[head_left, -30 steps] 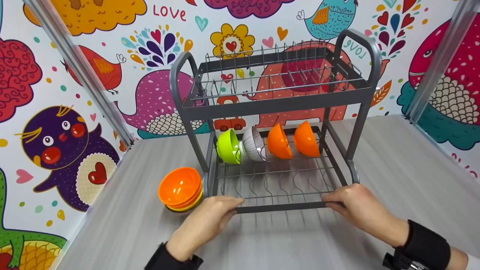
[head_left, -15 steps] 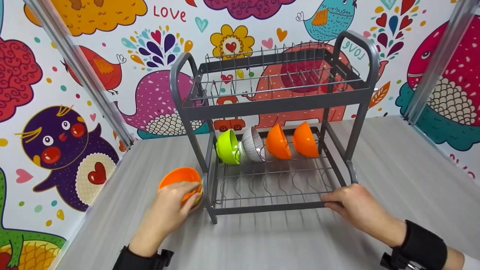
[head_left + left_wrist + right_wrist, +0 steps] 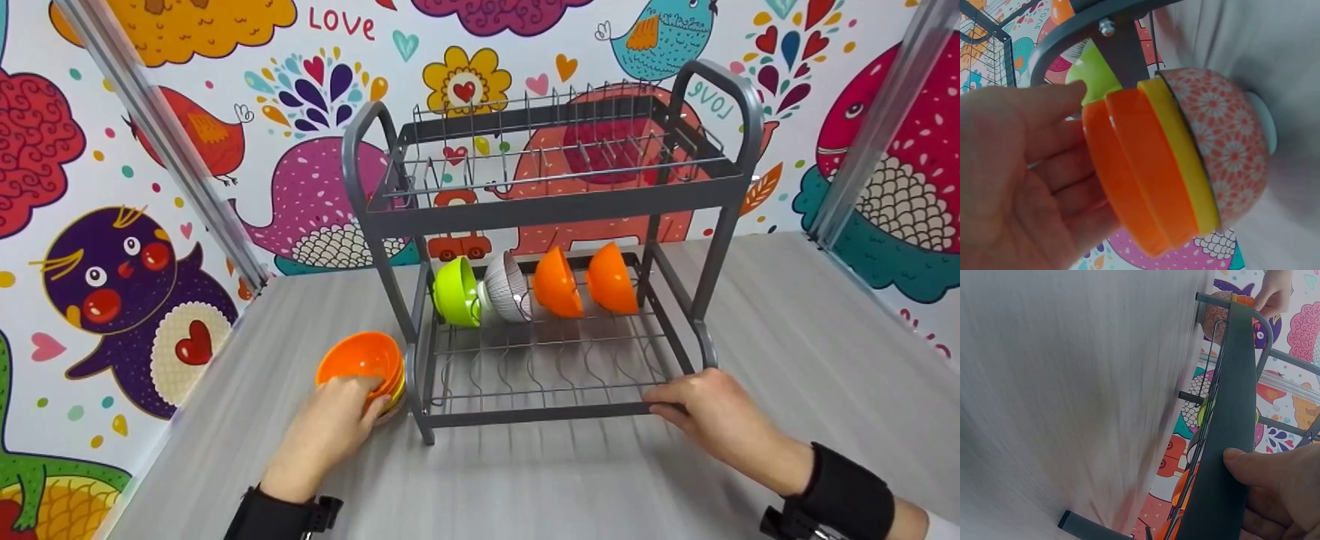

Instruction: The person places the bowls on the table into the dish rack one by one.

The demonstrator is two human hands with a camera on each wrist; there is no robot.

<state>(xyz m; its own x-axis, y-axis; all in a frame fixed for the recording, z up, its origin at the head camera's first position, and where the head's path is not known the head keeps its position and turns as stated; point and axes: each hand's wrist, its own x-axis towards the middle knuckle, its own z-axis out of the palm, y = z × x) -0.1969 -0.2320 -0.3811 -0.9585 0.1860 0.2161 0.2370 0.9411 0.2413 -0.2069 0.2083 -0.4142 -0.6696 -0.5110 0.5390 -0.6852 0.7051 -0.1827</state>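
Observation:
My left hand (image 3: 330, 420) is at the top orange bowl (image 3: 358, 355) of a nested stack left of the rack. Its fingers reach inside the rim while the thumb lies at the near outer side, pinching the edge. In the left wrist view, a second orange bowl (image 3: 1151, 169), a yellow bowl (image 3: 1182, 154) and a pink flower-patterned bowl (image 3: 1224, 146) sit beneath it. My right hand (image 3: 712, 412) grips the front bar of the grey two-tier dish rack (image 3: 540, 416) near its right corner, thumb on the outer face (image 3: 1221, 439), other fingers partly hidden.
On the rack's lower tier, a green bowl (image 3: 456, 294), a striped bowl (image 3: 508, 289) and two orange bowls, left (image 3: 556, 283) and right (image 3: 611, 280), stand on edge along the back. The upper wire tier (image 3: 555, 169) overhangs them. Patterned walls (image 3: 300, 82) enclose the grey tabletop (image 3: 525, 487).
My left hand has let go of the rack's front bar and moved left to the bowl stack, its fingers lowering into the top orange bowl. My right hand stays on the bar.

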